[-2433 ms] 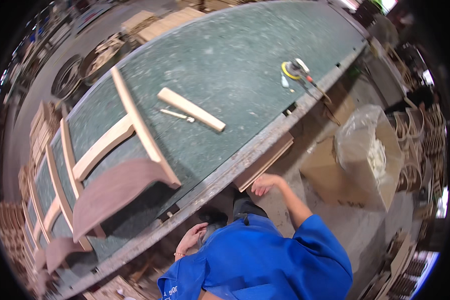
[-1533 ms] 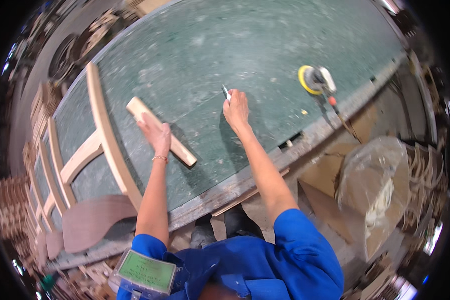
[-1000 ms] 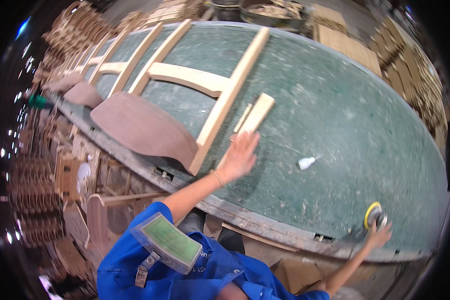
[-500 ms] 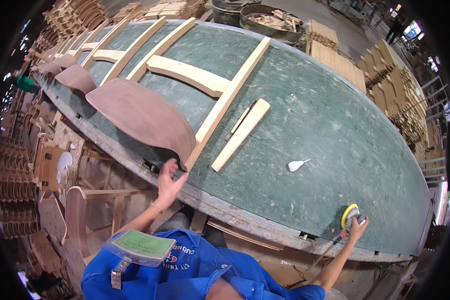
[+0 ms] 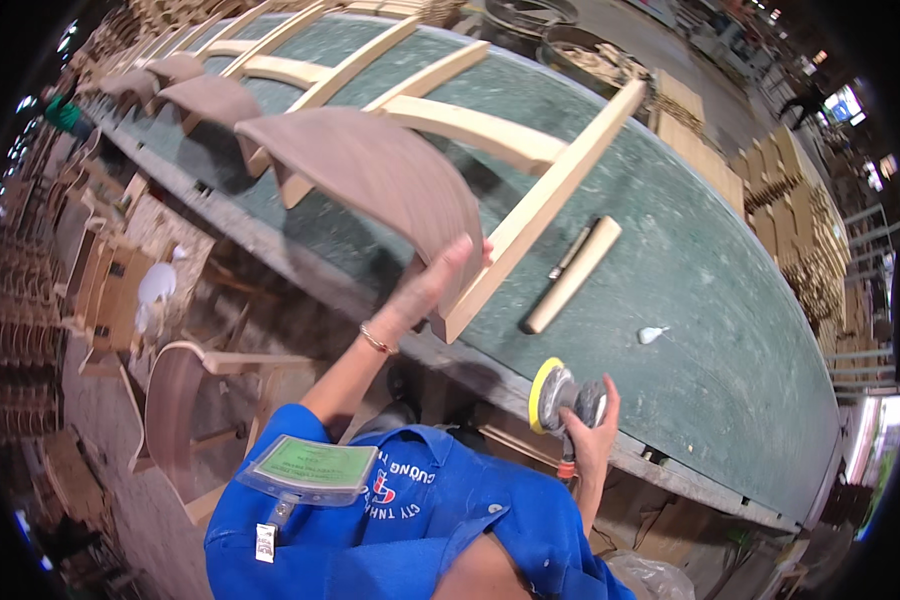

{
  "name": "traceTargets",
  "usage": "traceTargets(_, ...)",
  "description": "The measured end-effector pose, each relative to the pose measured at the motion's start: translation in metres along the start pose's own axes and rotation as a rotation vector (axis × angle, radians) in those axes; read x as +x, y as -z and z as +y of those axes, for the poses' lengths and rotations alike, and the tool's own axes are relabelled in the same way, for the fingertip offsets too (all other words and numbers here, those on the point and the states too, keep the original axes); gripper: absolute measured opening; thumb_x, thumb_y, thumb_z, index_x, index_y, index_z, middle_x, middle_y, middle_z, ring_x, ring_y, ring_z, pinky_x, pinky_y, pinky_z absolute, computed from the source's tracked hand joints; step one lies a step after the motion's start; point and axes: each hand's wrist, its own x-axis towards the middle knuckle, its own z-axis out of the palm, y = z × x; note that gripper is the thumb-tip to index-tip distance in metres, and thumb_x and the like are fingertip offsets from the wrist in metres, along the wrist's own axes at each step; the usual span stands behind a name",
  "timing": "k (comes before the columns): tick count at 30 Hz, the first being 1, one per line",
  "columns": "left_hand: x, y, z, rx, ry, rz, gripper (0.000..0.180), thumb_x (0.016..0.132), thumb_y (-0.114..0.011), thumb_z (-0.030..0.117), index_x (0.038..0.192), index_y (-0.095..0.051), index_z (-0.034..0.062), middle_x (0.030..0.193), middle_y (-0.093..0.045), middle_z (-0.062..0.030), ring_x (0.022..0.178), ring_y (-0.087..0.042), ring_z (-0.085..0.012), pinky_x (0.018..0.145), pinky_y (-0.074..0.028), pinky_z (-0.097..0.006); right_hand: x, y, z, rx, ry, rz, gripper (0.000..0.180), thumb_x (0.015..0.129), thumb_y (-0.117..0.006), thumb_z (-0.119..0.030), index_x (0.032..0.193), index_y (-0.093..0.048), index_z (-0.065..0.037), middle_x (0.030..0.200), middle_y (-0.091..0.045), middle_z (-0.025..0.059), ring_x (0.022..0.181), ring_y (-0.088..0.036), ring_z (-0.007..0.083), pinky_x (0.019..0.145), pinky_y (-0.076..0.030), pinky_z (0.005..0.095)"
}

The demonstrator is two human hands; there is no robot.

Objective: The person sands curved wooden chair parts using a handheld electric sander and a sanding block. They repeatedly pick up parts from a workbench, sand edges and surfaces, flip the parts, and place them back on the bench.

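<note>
My left hand (image 5: 432,285) grips the near edge of a curved brown wooden chair backrest (image 5: 370,165), its thumb on the outer face and fingertips showing past the far side. The backrest joins a pale wooden chair frame (image 5: 550,215), which is tilted up off the green tabletop at this end. In my right hand (image 5: 592,425) is an orbital sander (image 5: 573,400) with a yellow-rimmed pad, held up near the table's front edge, its pad facing left toward the frame and apart from it.
On the green table (image 5: 710,300) lie a pale wooden piece (image 5: 575,275), a slim tool (image 5: 570,253) beside it and a small white bottle (image 5: 652,334). More chair frames line the far left. A chair (image 5: 185,420) stands at my left; stacked wood (image 5: 790,210) rises beyond the table.
My left hand has taken hold of the backrest and lifted the near end of the chair frame. My right hand has picked the sander up off the table and brought it left.
</note>
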Motion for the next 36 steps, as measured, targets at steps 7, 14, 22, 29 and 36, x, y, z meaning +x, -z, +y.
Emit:
traceTargets(7, -0.038, 0.084, 0.162, -0.707, -0.281, 0.019, 0.087, 0.093, -0.036, 0.068, 0.140, -0.037, -0.0053, 0.134, -0.049, -0.0251, 0.119, -0.056, -0.0302, 0.099, -0.049, -0.040, 0.001, -0.076, -0.151, 0.231, 0.355, -0.111, 0.084, 0.067, -0.077, 0.005, 0.142, -0.043, -0.008, 0.128, -0.051, 0.0112, 0.113, -0.054, 0.0231, 0.096, -0.046, 0.0377)
traceTargets(14, -0.035, 0.119, 0.187, -0.773, -0.298, 0.029, 0.080, 0.094, -0.043, 0.064, 0.135, -0.042, -0.0044, 0.127, -0.055, -0.0218, 0.111, -0.060, -0.0285, 0.095, -0.052, -0.040, -0.003, -0.159, -0.265, -0.339, 1.286, -0.307, 0.082, 0.056, -0.081, 0.001, 0.132, -0.059, -0.020, 0.115, -0.055, 0.0175, 0.101, -0.057, 0.0330, 0.083, -0.052, 0.0422)
traceTargets(22, -0.033, 0.104, 0.192, -0.780, -0.352, -0.047, 0.068, 0.096, -0.043, 0.059, 0.131, -0.047, 0.0005, 0.118, -0.060, -0.0184, 0.105, -0.062, -0.0282, 0.090, -0.054, -0.040, -0.023, -0.180, -0.326, -0.409, 1.357, -0.490, 0.083, 0.059, -0.083, -0.009, 0.134, -0.055, -0.031, 0.110, -0.054, 0.0156, 0.098, -0.059, 0.0363, 0.075, -0.055, 0.0442)
traceTargets(29, -0.038, 0.119, 0.202, -0.682, -0.344, -0.025, 0.066, 0.096, -0.042, 0.059, 0.124, -0.049, 0.0005, 0.109, -0.061, -0.0109, 0.097, -0.063, -0.0211, 0.082, -0.056, -0.035, 0.047, -0.137, -0.247, -0.144, 0.958, -0.220, 0.088, 0.066, -0.076, -0.003, 0.145, -0.042, -0.017, 0.111, -0.052, 0.0170, 0.106, -0.056, 0.0328, 0.097, -0.044, 0.0387)
traceTargets(36, -0.034, 0.143, 0.209, -0.620, -0.331, 0.084, 0.068, 0.097, -0.041, 0.060, 0.125, -0.049, -0.0014, 0.109, -0.062, -0.0117, 0.096, -0.063, -0.0217, 0.085, -0.055, -0.037, 0.077, -0.181, -0.083, -0.688, 0.631, -0.427, 0.085, 0.080, -0.073, -0.038, 0.147, -0.033, -0.005, 0.134, -0.053, 0.0257, 0.114, -0.056, 0.0421, 0.094, -0.047, 0.0455)
